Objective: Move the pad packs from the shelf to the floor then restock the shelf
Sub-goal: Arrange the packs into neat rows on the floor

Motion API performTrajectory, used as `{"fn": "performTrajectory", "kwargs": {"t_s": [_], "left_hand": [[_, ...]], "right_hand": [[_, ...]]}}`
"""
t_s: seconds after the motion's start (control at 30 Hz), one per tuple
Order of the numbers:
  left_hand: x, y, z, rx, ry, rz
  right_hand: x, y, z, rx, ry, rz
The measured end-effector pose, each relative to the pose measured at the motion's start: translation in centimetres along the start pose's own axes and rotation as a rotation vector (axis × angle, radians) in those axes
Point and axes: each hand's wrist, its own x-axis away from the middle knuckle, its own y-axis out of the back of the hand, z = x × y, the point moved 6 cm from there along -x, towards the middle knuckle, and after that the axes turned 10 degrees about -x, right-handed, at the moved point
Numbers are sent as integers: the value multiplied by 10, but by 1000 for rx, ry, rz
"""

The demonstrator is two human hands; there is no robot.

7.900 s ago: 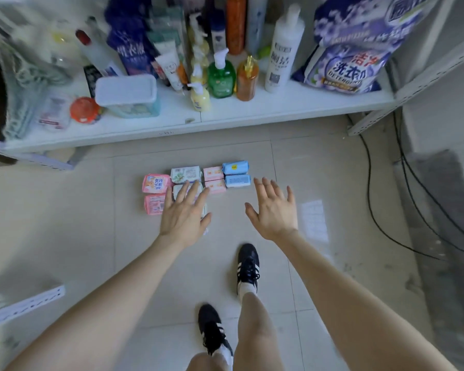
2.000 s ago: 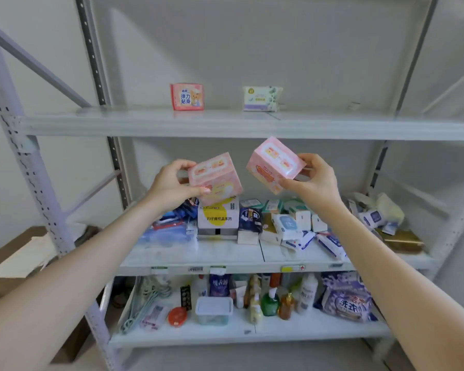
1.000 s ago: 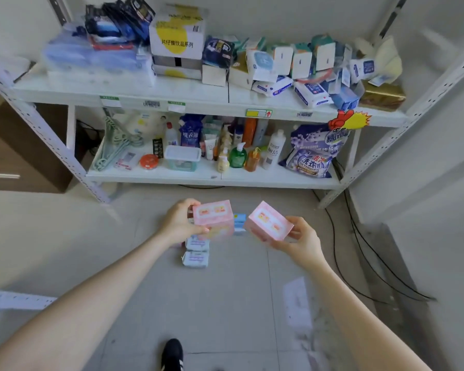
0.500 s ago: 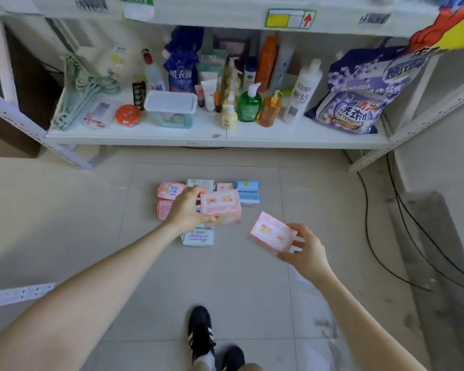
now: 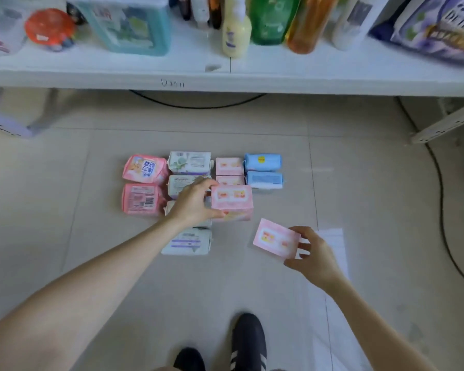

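Left hand [image 5: 194,203] grips a pink pad pack [image 5: 232,200] by its left end, right over the open slot at the near end of the pink column [image 5: 229,166], just beside the white packs [image 5: 186,242]. Whether it touches the floor [image 5: 91,250] yet, I cannot tell. Right hand [image 5: 315,254] pinches a second pink pack [image 5: 276,241] by its right edge, tilted, off to the right and apart from the group. The play here: set the left pack down flat, square to the two pink ones behind it, snug without shoving them towards the blue packs [image 5: 263,162]. Slide the fingers out sideways so the white packs don't shift, then line the right-hand pack up just below.
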Motion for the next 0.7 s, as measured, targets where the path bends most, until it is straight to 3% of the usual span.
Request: {"fn": "performTrajectory", "kwargs": {"t_s": [0.4,0.7], "left_hand": [[-60,-94,64,-427,-201,-58],[-62,-115,66,-692,-327,-119]], "right_hand": [[-92,-57,-91,74,50,58],[-110,-80,-122,91,85,99]]}}
